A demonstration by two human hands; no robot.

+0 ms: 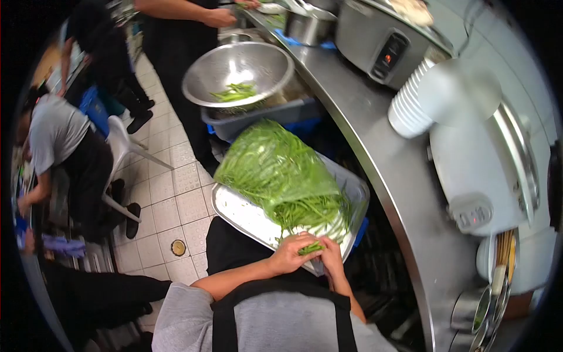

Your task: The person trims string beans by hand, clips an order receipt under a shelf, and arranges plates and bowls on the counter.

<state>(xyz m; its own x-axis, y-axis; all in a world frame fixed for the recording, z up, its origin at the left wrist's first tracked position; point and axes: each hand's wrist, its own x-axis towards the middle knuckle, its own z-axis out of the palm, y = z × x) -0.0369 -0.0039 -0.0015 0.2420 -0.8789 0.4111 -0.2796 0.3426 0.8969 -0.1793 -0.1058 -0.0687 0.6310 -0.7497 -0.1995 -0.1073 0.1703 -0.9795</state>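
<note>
My left hand is closed around a small bunch of green beans. Against the other end of the bunch, my right hand has its fingers closed on it; some fingertips are hidden. Both hands are over the near edge of a metal tray. A large clear plastic bag full of green beans lies across the tray, its mouth toward my hands. Loose beans spill from it.
Beyond the tray, a steel bowl with cut green pieces rests over a grey tub. A steel counter along the right carries cookers and stacked white cups. Co-workers and a white stool are on the left.
</note>
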